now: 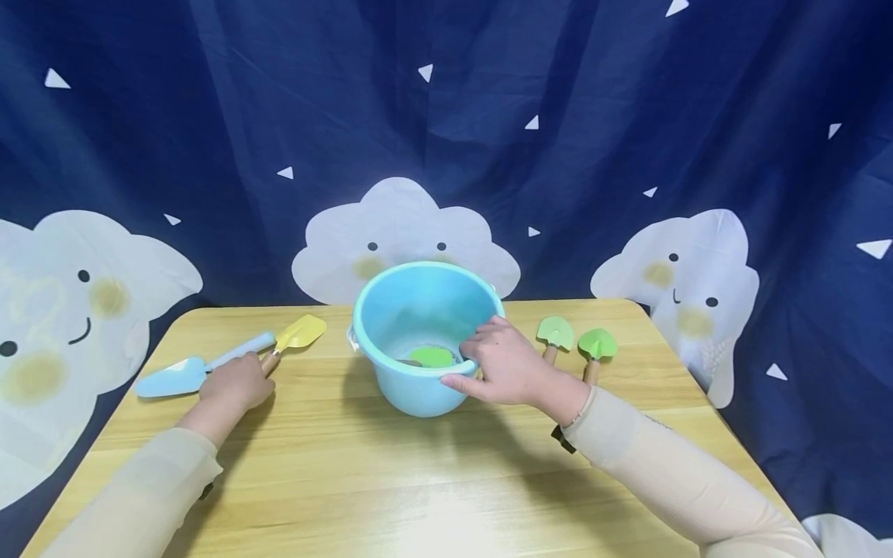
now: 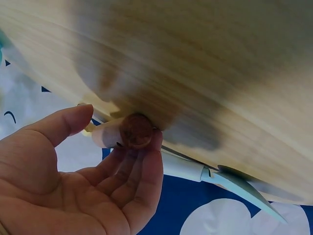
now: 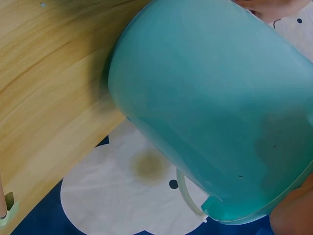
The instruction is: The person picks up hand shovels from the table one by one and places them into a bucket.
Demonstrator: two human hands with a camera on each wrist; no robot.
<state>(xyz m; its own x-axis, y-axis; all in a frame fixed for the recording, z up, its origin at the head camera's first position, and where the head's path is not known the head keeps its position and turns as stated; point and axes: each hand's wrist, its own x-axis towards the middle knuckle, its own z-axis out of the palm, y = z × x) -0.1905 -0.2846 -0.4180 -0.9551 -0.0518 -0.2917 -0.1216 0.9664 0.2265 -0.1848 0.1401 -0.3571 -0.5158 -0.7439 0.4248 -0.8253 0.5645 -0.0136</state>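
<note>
Backdrop first: dark blue curtain with smiling white clouds and small white triangles. Pale wood-grain worktop in front of it. Light beige sleeves on both arms.

Bucket: plain light blue, looks plastic, smooth rounded wall, rolled rim, wide open top, narrower base. Whitish carry handle hangs at the side. Location: middle of the worktop, near the far edge; cannot tell if its base fully touches down. Small dark specks on the outer wall.

Hands: right hand grips the near right rim, fingers over into the bucket, thumb outside. Left hand is partly closed, fingers curled loosely round a wooden handle, thumb near it.

That handle belongs to the yellow trowel, glossy pointed blade, left of the bucket, blade aimed away to the right. Blue trowel, long pale blade and matching handle, lies just beside it, blade left.

Right of the bucket: pale green shovel, blunt, and bright green shovel, pointed, both wooden-handled, side by side. Inside the bucket, at the bottom: green piece, shape partly hidden.
</note>
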